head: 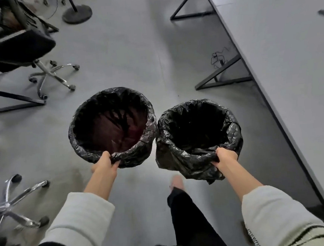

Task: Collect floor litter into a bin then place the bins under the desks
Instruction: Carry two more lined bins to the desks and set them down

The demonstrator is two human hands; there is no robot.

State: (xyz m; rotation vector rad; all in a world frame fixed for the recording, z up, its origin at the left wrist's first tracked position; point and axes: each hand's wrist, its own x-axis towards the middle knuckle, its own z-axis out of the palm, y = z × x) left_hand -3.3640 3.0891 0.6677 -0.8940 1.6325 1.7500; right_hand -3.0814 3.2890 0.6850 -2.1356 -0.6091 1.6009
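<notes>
Two round waste bins lined with crinkled black plastic bags hang in front of the person, one in each hand, carried above the grey floor. In the head view, the left hand pinches the near rim of the left bin, fingers curled over the folded bag edge, so bag and rim are caught together and the liner cannot slip off. The right hand grips the near rim of the right bin the same way, bunching loose plastic that sags below its knuckles. Both bins tilt away from the body with their mouths facing up, and their rims touch or nearly touch between the arms. The left bin shows a reddish inner wall through the bag; what lies inside the right one is too dark to tell. A long grey desk with black triangular legs runs along the right, its underside the likely home for a bin. Two swivel chairs on chrome bases stand to the left. Holding both at once suggests the collecting is done and placing comes next.
</notes>
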